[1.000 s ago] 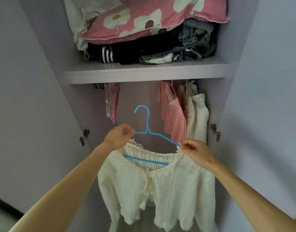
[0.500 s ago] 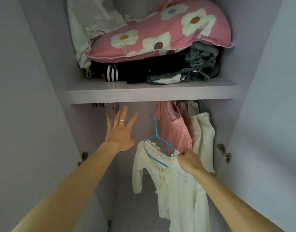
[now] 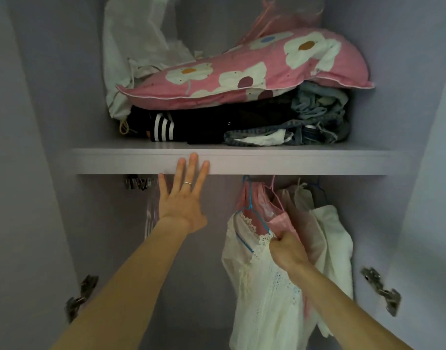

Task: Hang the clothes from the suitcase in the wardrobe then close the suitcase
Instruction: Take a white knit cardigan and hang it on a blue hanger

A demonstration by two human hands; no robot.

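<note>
In the lilac wardrobe (image 3: 52, 122), the cream knit cardigan (image 3: 264, 286) on its blue hanger (image 3: 250, 198) is gripped by the right hand (image 3: 287, 251), beneath the shelf (image 3: 292, 162) laden with a floral pillow (image 3: 242, 79). The left hand (image 3: 184, 198) is held spread, fingers straight.

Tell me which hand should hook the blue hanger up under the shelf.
Right. The right hand grips the blue hanger carrying the white cardigan, its hook up near the shelf. The left hand is open, empty, fingers across the shelf edge, away from it.
</note>
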